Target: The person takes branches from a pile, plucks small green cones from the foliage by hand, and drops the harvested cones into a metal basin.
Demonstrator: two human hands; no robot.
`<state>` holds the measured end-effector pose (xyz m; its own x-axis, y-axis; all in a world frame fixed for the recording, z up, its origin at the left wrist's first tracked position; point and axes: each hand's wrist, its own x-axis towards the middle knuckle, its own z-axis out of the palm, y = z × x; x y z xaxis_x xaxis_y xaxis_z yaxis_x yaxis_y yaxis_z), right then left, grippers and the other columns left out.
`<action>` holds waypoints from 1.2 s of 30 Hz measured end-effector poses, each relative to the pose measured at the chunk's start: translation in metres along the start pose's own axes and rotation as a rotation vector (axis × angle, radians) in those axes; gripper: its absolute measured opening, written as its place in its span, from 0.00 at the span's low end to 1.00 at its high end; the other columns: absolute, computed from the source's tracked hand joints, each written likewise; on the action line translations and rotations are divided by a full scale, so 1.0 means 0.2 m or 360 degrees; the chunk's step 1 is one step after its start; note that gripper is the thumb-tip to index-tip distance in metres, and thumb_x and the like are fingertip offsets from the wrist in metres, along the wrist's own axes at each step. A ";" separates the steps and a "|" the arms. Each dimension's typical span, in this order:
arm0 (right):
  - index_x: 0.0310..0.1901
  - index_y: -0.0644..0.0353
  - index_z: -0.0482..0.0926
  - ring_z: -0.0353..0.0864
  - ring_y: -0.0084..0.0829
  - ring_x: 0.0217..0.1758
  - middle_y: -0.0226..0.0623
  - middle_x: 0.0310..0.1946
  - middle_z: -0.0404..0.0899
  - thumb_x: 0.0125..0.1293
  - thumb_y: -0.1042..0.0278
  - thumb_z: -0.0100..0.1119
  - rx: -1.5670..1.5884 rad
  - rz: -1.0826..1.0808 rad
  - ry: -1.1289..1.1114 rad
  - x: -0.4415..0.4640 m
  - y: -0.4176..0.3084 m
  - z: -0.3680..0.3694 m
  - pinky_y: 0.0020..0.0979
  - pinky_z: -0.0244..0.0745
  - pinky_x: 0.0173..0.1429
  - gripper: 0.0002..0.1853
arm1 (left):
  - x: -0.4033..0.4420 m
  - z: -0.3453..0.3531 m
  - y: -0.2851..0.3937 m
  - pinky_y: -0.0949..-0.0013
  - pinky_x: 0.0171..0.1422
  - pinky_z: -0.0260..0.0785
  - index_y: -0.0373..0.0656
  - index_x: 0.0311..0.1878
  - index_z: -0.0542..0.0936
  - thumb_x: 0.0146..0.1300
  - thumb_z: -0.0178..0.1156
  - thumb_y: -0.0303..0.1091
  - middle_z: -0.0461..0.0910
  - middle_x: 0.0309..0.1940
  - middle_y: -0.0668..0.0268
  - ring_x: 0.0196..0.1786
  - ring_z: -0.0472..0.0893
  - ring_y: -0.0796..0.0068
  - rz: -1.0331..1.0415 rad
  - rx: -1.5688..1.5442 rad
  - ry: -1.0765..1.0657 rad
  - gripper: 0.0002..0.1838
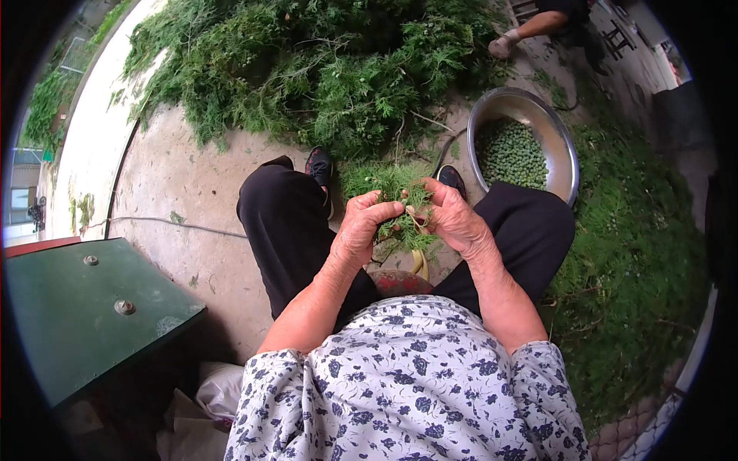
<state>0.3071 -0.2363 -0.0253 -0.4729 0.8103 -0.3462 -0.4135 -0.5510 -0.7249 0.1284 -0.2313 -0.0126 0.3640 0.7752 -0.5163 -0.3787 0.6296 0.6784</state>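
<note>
Between my knees, both hands meet at a green conifer sprig (403, 227) with feathery leaves. My left hand (364, 223) is closed, with thumb and fingers pinching the sprig from one side. My right hand (457, 217) is closed on the other side of the same sprig, its fingertips among the leaves and thin stems. Whether a single cone sits between the fingers is too small to tell. Beyond my right knee stands a metal basin (570, 146), tilted in view, with many small round green cones (513, 154) inside.
A large heap of conifer branches (323, 69) lies ahead. More cut greenery (630, 253) covers the ground on my right. Another person's gloved hand (503, 44) reaches in at the top right. A green metal panel (100, 307) stands left, and a cable (177, 223) crosses the concrete.
</note>
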 end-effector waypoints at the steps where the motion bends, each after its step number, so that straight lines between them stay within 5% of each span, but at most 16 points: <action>1: 0.50 0.59 0.72 0.73 0.12 0.33 0.23 0.35 0.76 0.61 0.70 0.59 -0.0003 0.0007 0.0041 0.00 -0.01 0.02 0.16 0.69 0.31 0.16 | 0.00 0.00 0.00 0.76 0.36 0.71 0.37 0.38 0.78 0.53 0.58 0.25 0.81 0.31 0.65 0.30 0.79 0.79 0.0020 -0.0007 -0.0012 0.08; 8: 0.44 0.62 0.75 0.70 0.12 0.27 0.24 0.32 0.75 0.58 0.79 0.55 -0.0092 -0.0060 0.0264 0.01 0.05 0.03 0.14 0.63 0.26 0.11 | 0.05 0.00 -0.09 0.77 0.33 0.68 0.36 0.36 0.79 0.54 0.58 0.24 0.80 0.28 0.68 0.29 0.76 0.83 0.0148 0.0037 0.0075 0.07; 11: 0.44 0.63 0.76 0.68 0.11 0.25 0.23 0.29 0.75 0.56 0.81 0.52 -0.0210 -0.0207 0.0480 0.03 0.09 0.06 0.14 0.62 0.26 0.13 | 0.05 0.00 -0.12 0.77 0.31 0.65 0.36 0.33 0.79 0.54 0.58 0.25 0.78 0.26 0.71 0.27 0.72 0.86 0.0411 0.0310 0.0222 0.05; 13: 0.44 0.63 0.76 0.68 0.11 0.25 0.23 0.29 0.75 0.56 0.81 0.52 -0.0271 -0.0269 0.0525 0.04 0.10 0.09 0.14 0.62 0.26 0.12 | 0.04 0.00 -0.12 0.77 0.30 0.64 0.36 0.31 0.78 0.54 0.58 0.26 0.76 0.24 0.74 0.26 0.69 0.87 0.0623 0.0960 0.0382 0.04; 17: 0.44 0.63 0.75 0.70 0.11 0.27 0.23 0.31 0.75 0.57 0.81 0.53 -0.0599 -0.0430 0.0636 0.07 0.16 0.03 0.15 0.64 0.27 0.12 | 0.04 0.01 -0.14 0.77 0.30 0.64 0.36 0.30 0.78 0.53 0.59 0.26 0.75 0.24 0.74 0.26 0.70 0.88 0.0676 0.0961 0.0447 0.03; 19: 0.45 0.63 0.74 0.71 0.13 0.29 0.24 0.33 0.75 0.57 0.81 0.53 -0.0298 -0.0323 0.0599 0.05 0.11 0.03 0.15 0.67 0.30 0.13 | 0.04 0.01 -0.12 0.77 0.30 0.65 0.36 0.30 0.78 0.53 0.59 0.26 0.76 0.24 0.73 0.26 0.70 0.87 0.0460 0.0316 0.0298 0.03; 23: 0.47 0.62 0.72 0.74 0.16 0.35 0.27 0.37 0.75 0.58 0.82 0.53 0.0451 -0.0269 0.0502 0.05 0.08 0.05 0.18 0.71 0.36 0.14 | 0.05 0.00 -0.10 0.76 0.40 0.71 0.38 0.39 0.78 0.53 0.58 0.24 0.80 0.33 0.69 0.32 0.78 0.81 0.0174 -0.0152 0.0125 0.08; 27: 0.47 0.62 0.72 0.73 0.17 0.35 0.28 0.38 0.75 0.58 0.83 0.53 0.0378 -0.0417 0.0597 0.08 0.13 0.03 0.20 0.71 0.37 0.14 | 0.07 -0.02 -0.12 0.76 0.38 0.71 0.37 0.35 0.78 0.53 0.59 0.25 0.80 0.31 0.68 0.32 0.77 0.82 0.0174 -0.0072 0.0160 0.05; 34: 0.43 0.64 0.73 0.71 0.15 0.27 0.29 0.35 0.71 0.60 0.82 0.51 -0.0125 -0.0635 0.0954 0.08 0.07 -0.01 0.15 0.65 0.26 0.09 | 0.03 0.04 -0.08 0.76 0.36 0.70 0.37 0.33 0.78 0.54 0.60 0.25 0.79 0.29 0.69 0.32 0.76 0.83 0.0048 -0.0061 0.0128 0.04; 36: 0.43 0.65 0.73 0.72 0.17 0.26 0.30 0.34 0.70 0.61 0.81 0.51 -0.0011 -0.0678 0.0928 0.06 0.00 -0.08 0.16 0.67 0.26 0.09 | 0.04 0.00 -0.10 0.75 0.36 0.71 0.39 0.39 0.76 0.56 0.60 0.26 0.79 0.34 0.68 0.34 0.77 0.79 0.0133 -0.0095 0.0154 0.08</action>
<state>0.3140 -0.2229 -0.0384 0.2216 0.9302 -0.2926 -0.4636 -0.1635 -0.8708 0.1385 -0.2370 -0.0308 0.2464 0.8245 -0.5094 -0.4549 0.5625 0.6904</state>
